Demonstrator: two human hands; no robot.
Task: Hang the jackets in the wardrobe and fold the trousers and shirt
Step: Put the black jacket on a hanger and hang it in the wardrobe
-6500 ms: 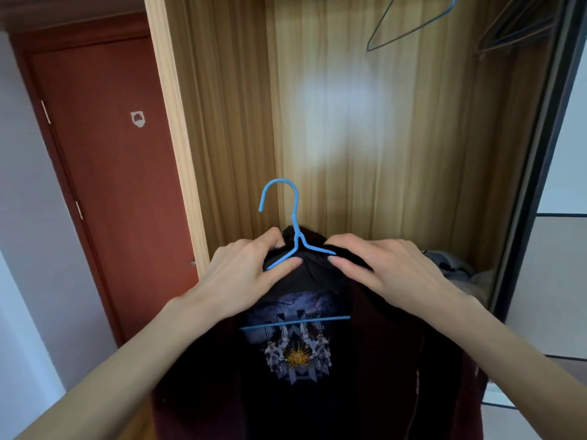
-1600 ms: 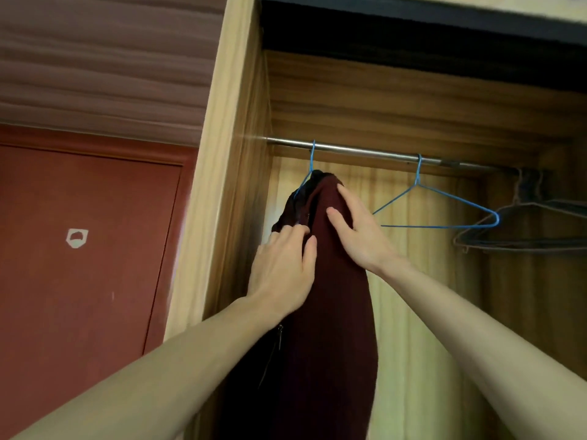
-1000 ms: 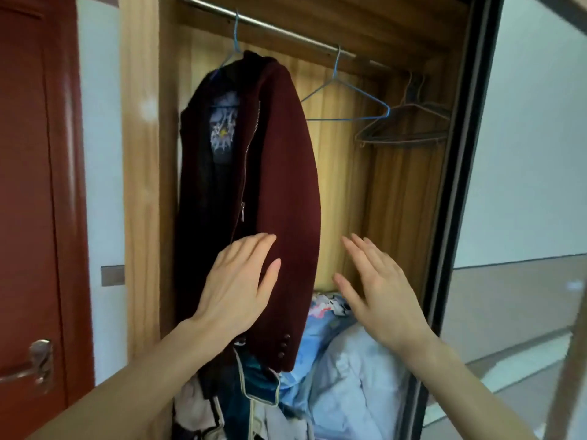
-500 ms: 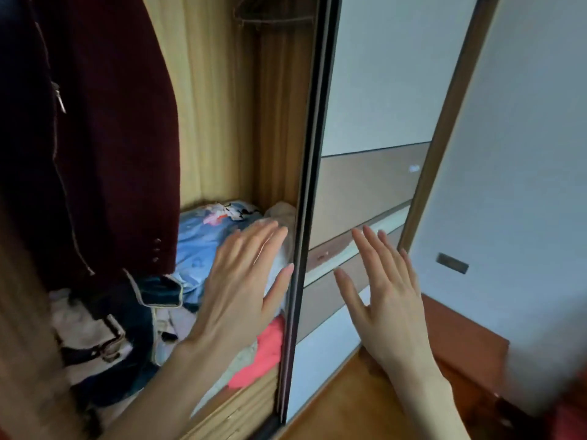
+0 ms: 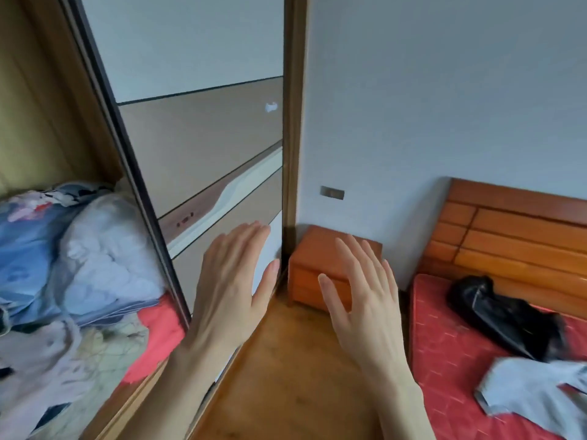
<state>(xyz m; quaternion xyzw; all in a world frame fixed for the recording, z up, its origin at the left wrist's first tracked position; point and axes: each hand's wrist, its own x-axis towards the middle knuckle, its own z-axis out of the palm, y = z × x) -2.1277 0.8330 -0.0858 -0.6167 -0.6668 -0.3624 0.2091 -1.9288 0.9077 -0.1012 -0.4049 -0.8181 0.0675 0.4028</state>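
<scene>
My left hand (image 5: 233, 281) and my right hand (image 5: 362, 296) are both raised in front of me, fingers spread, holding nothing. On the red bed (image 5: 451, 354) at the right lies a black jacket (image 5: 502, 312), crumpled near the headboard. A light grey-blue garment (image 5: 533, 392) lies below it at the bed's near right. The open wardrobe (image 5: 47, 100) fills the left edge; the maroon jacket hung there is out of view.
A pile of bedding and clothes (image 5: 63, 265) fills the wardrobe's floor. The sliding wardrobe door (image 5: 197, 128) stands between wardrobe and wall. A small orange wooden nightstand (image 5: 320, 265) sits in the corner beside the wooden headboard (image 5: 514, 236). Wooden floor (image 5: 286, 369) runs between wardrobe and bed.
The maroon jacket on its blue hanger went onto the rail and both hands let go. My view has swung right from the wardrobe to the bed, hands staying empty.
</scene>
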